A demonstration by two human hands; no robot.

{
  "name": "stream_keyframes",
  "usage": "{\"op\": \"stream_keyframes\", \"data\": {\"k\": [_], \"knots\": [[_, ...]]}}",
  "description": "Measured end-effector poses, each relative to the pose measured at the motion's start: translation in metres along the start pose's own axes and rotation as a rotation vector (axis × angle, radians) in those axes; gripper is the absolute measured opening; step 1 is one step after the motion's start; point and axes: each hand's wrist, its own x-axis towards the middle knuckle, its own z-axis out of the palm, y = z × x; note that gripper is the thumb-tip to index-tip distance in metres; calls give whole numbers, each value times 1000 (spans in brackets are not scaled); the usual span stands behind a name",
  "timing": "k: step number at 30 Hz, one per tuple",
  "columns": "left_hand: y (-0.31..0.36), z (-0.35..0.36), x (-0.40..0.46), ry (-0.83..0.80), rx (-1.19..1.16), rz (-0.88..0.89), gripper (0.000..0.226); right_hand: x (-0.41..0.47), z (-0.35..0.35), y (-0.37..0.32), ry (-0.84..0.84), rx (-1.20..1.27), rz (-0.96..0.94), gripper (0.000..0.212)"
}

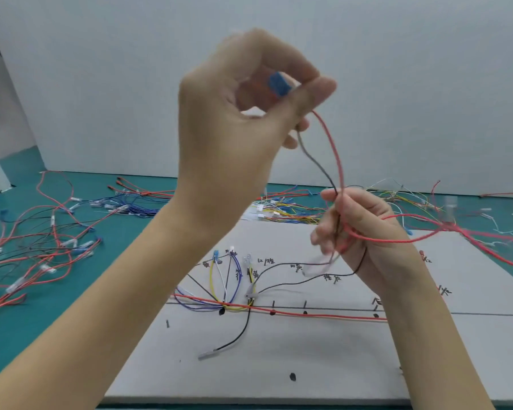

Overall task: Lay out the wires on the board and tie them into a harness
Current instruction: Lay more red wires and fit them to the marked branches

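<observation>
- Left hand (243, 113) is raised, fingers curled, pinching a blue connector (279, 83) at the fingertips; a red wire (333, 149) and a thin grey-black wire (314, 159) hang from it.
- Right hand (365, 232), lower and to the right of the left, has its fingers curled round both wires where they cross.
- Risk: the red wire loops out past the right hand into the loose pile of wires (456, 229); a pull could snag and drag that pile.
- Risk: the black wire trails from under the right hand onto the board (279, 365); a tug may shift the wires already laid (225, 279) below the hands.
- Risk: the small, smooth connector could slip from the pinch.
- Wires are thin, limp, plastic-coated and tangle easily; the board is flat, matte grey, with marked lines and dots.
- Table (71, 291) is teal and strewn with spare wires.
</observation>
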Motion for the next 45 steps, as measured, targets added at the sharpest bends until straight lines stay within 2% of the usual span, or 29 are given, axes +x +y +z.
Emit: {"op": "stream_keyframes", "data": {"k": [5, 8, 11, 14, 18, 22, 27, 29, 33, 35, 38, 42, 45], "knots": [[-9, -23, -5, 74, -61, -302, 14, -10, -4, -4, -328, 96, 188, 21], [-16, -40, -10, 61, -174, -580, 13, -11, -7, -6, -395, 83, 235, 24], [-27, -60, -24, 11, -212, -805, 13, -9, -10, -6, -333, -57, 240, 26], [-42, -82, -48, -77, -116, -959, 20, -7, -16, -9, -228, -214, 289, 39], [-62, -109, -80, -148, -53, -1153, 41, -5, -29, -13, -124, -498, 476, 51], [-73, -125, -100, -141, -22, -1293, 17, -9, -34, -15, -81, -641, 665, 48], [-78, -132, -104, -145, -251, -1410, 11, -12, -37, -20, -133, -585, 684, 49], [-79, -135, -104, -154, -385, -1474, 20, -12, -38, -23, -120, -560, 667, 47], [-78, -141, -101, -303, -517, -1577, 39, -9, -49, -21, 103, -624, 625, 30], [-79, -142, -100, -346, -475, -1578, 39, -7, -54, -15, 286, -723, 603, 28], [-81, -135, -103, -324, -301, -1478, 25, -2, -58, -4, 528, -872, 533, 37], [-82, -125, -109, -221, -114, -1307, 13, 3, -57, 2, 674, -1124, 328, 41], [-83, -121, -113, -162, -59, -1238, 12, 7, -39, -5, 663, -974, 88, 28]]}}
